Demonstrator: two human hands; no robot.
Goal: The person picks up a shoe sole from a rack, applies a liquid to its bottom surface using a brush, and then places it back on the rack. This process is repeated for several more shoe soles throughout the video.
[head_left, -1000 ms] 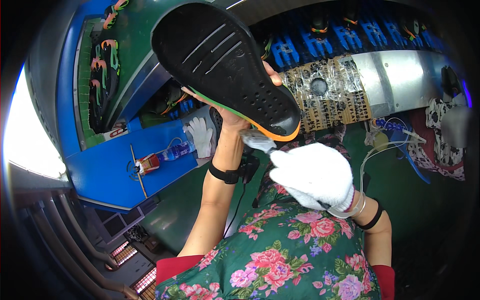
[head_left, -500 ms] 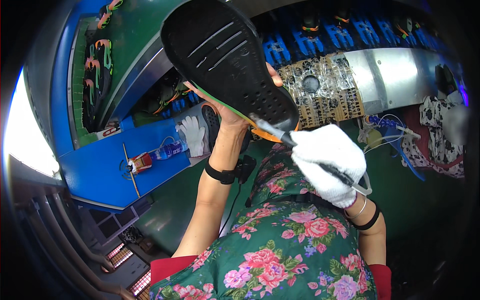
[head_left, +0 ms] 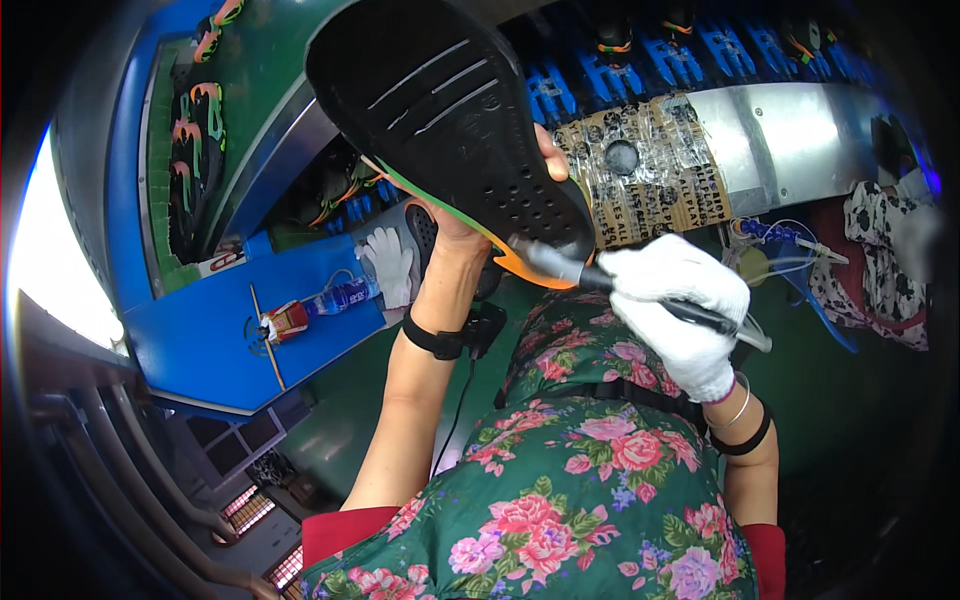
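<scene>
Black is the shoe sole [head_left: 430,110] that fills the upper middle of the frame, with a green and orange edge along its lower side. I see the left grip [head_left: 455,218] as a bare hand, closed around the narrow part, palm underneath and fingertips [head_left: 552,158] showing at the far side. Probably it is held so in order to leave the broad face and the coloured edge free for the brush [head_left: 553,264].

White glove cloth covers the right grip [head_left: 680,300], which is closed on the dark handle of this brush, at the centre right. The bristles lie over the orange edge near the lower tip of the sole; they are blurred, and I cannot say surely how hard they press. The handle is kept low and slanting, I think, for the bristles to meet the edge from the side.

The left forearm rises steeply from the lower middle, a black strap [head_left: 435,340] near its wrist. The right forearm comes up from the lower right, and its hand turns toward the left, knuckles upward. Another glove [head_left: 388,262] rests on the blue counter [head_left: 190,340] at the left of the frame.
</scene>
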